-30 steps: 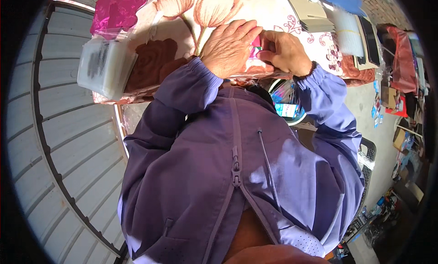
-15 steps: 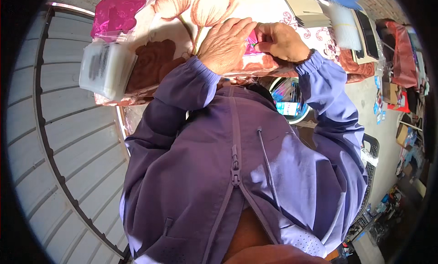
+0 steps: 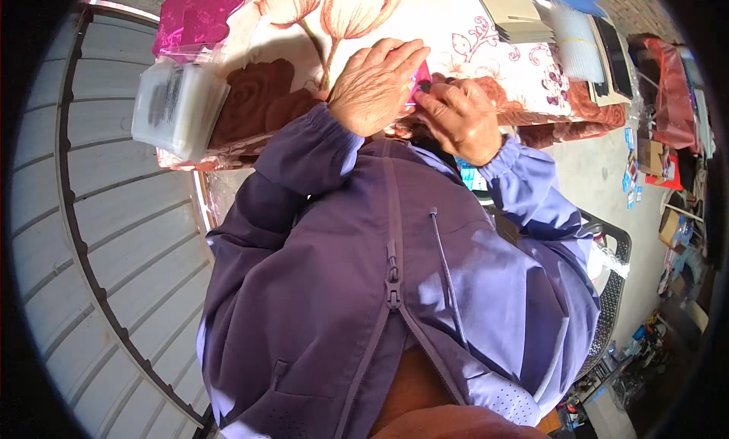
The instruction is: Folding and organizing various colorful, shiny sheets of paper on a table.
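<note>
My left hand [image 3: 377,87] lies flat, fingers stretched out, over a small shiny pink piece [image 3: 418,82] at the near edge of the table. Most of that piece is under the hand; only a strip shows between both hands. Close against its right side, my right hand [image 3: 461,118] has its thumb and fingers pinched together at the piece's near edge. The fingertips are partly hidden. Beneath both hands is a floral cloth [image 3: 433,17] covering the table.
Magenta foil [image 3: 196,20] and a stack of clear plastic sleeves [image 3: 171,112] lie at the left. Cardboard pieces [image 3: 524,25] and a translucent white stack [image 3: 571,48] stand far right. Below my right hand, a container holds blue packets [image 3: 474,179]. A black chair [image 3: 610,317] is at right.
My right hand has moved toward me and slightly left, off the table edge, and turned. The left hand stays over the pink piece, fingers shifted slightly.
</note>
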### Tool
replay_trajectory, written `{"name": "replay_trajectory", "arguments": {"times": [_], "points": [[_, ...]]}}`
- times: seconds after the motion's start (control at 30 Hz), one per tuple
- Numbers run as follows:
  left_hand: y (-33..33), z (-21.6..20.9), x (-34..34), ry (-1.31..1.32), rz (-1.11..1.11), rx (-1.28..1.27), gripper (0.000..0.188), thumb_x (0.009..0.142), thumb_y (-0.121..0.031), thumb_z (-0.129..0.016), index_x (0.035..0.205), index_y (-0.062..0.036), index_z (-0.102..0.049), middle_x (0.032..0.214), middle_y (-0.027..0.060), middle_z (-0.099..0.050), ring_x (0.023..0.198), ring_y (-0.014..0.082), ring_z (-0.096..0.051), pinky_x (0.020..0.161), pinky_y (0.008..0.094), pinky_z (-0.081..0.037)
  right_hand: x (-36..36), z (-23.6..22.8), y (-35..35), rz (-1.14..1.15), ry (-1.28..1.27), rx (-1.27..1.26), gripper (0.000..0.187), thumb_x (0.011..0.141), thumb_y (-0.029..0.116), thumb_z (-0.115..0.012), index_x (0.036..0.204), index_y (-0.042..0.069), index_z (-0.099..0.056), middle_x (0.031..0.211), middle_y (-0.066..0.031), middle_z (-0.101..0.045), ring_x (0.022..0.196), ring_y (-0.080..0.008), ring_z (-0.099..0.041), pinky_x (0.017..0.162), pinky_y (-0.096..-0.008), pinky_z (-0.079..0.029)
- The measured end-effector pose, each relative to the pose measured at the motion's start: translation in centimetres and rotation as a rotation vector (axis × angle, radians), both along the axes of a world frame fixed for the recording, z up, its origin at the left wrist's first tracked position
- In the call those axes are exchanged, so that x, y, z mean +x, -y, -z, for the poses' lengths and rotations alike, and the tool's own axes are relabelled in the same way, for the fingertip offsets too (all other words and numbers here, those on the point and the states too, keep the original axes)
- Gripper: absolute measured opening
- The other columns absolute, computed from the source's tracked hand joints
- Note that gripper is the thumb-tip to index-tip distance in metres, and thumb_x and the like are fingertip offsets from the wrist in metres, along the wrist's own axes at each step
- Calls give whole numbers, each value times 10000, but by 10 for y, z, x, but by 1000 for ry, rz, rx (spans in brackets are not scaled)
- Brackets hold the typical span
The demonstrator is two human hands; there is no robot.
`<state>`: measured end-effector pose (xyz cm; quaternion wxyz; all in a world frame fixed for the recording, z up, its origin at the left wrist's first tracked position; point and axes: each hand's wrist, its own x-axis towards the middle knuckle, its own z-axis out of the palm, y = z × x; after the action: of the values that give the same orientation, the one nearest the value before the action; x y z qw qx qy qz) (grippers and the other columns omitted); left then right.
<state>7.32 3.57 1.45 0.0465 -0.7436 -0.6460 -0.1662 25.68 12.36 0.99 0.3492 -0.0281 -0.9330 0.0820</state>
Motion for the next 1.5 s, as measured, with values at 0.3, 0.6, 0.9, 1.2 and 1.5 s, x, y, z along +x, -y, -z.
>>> {"name": "replay_trajectory", "arguments": {"times": [0.3,0.6,0.9,1.2,1.5], "points": [[0,1,-8,138,58,-14,552,844,-145,-531,1380,-52,-440,1375,91,-494,1193,269,-481,983,380,-400,-15,19,16,84,-86,62,394,637,126,-676,1021,42,-695,944,-45,-623,795,-215,-560,683,-349,-457],[0,-2,-20,708,41,226,255,864,-28,-618,1118,-12,-625,1059,64,-642,904,207,-607,798,314,-494,-25,-7,9,76,-100,125,275,672,144,-702,932,54,-709,823,-26,-616,764,-222,-579,644,-373,-432],[-29,-48,-52,1207,41,103,170,941,-100,-613,1044,28,-656,888,40,-666,768,90,-603,670,214,-474,-59,-73,-11,198,-51,-1541,107,855,102,-715,825,1,-698,619,-23,-600,545,-127,-542,489,-294,-383],[-102,9,-94,1065,-109,-190,218,880,-127,-695,1054,4,-691,917,77,-711,819,132,-657,757,249,-519,-72,-7,-96,3,288,-1300,122,864,87,-689,857,-33,-708,691,-63,-670,571,-112,-587,521,-254,-463],[-87,-2,-73,547,-186,-37,312,786,-129,-755,1088,-76,-697,995,116,-694,929,231,-659,830,307,-511,-51,-4,-46,68,225,-215,577,932,435,-556,1256,-42,-537,1220,-200,-580,1097,-346,-565,942,-423,-443]]}}
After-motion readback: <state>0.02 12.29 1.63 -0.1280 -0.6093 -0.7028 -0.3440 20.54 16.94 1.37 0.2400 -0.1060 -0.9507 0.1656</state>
